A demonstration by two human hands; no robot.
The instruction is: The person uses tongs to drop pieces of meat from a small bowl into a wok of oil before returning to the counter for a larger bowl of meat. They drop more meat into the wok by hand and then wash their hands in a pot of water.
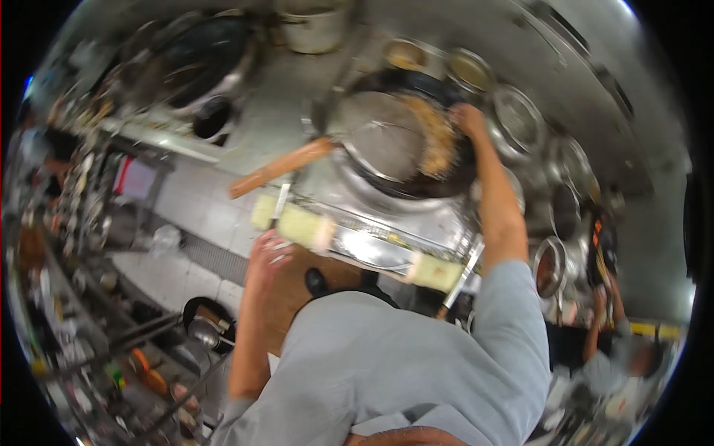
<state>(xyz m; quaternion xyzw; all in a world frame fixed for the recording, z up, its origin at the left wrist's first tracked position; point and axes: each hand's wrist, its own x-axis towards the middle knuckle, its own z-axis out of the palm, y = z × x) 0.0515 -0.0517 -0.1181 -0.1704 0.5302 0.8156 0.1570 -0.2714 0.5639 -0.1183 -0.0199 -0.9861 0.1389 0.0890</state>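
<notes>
A dark wok (372, 79) sits on the stove in front of me. Over its left part lies a round wire-mesh strainer (383, 134) with a long wooden handle (282, 167). Golden-brown food bits (437, 137) show along the strainer's right side. My right hand (467, 117) is at the wok's right side, fingers curled and blurred; what they hold, if anything, is hidden. My left hand (269, 253) hangs low by the stove's front edge, fingers loosely apart. Just above it is the dark handle end of a metal-shafted utensil (281, 202), with no clear grip on it.
Folded pale-yellow cloths (297, 223) lie along the stove's front edge. Another metal-shafted tool (465, 279) rests at its right. Metal bowls (518, 117) and pots line the back right. A second large wok (204, 59) stands left. Another person (613, 364) works at far right.
</notes>
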